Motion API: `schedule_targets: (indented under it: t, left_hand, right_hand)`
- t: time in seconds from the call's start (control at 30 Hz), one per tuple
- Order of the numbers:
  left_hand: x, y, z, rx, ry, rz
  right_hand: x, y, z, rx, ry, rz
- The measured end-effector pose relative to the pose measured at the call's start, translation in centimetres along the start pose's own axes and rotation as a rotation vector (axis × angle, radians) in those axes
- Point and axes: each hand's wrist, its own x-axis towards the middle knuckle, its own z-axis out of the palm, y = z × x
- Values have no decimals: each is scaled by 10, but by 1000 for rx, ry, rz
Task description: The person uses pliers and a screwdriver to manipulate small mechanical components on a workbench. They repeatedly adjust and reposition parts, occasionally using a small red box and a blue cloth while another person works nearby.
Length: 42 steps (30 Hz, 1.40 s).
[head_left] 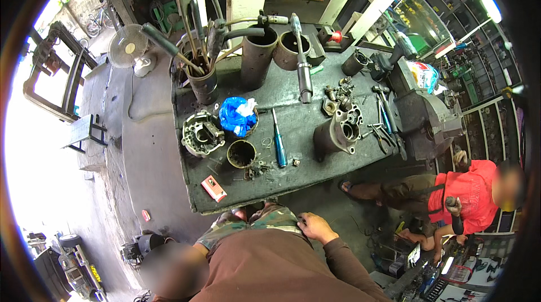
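Note:
My right hand (317, 227) rests against the hip of my camouflage trousers, its fingers loosely bent and nothing seen in them. By my left hip a patch of skin that seems to be my left hand (198, 249) is mostly smeared by blur; its fingers do not show. In front of me stands a dark workbench (248, 183). Nearest on it lie a red and white small box (214, 188), an open metal cylinder (242, 154) and a blue-handled screwdriver (280, 147). A cast metal housing (203, 134) sits at the left, a larger flanged housing (337, 133) at the right.
A blue plastic bag (237, 116) lies in a round container. Tall pipes (258, 59) and a can of long-handled tools (203, 85) stand behind. Pliers (381, 141) lie near the right edge, before a bench vise (431, 124). A person in red (468, 195) is at the right. A fan (128, 46) stands left.

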Motion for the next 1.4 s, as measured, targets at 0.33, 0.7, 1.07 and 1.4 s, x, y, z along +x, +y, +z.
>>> schedule_targets:
  t: [0.33, 0.7, 1.07, 1.4]
  left_hand:
    - [-112, 143, -160, 175, 586, -76]
    - [18, 323, -256, -1030, 971, 823]
    - [31, 302, -281, -896, 948, 751]
    - [32, 300, -319, -909, 975, 856]
  right_hand:
    - [5, -131, -170, 247, 185, -559]
    - [71, -287, -243, 1229, 197, -767]
    - [100, -287, -279, 1272, 301, -641]
    - [90, -309, -293, 291, 544, -864]
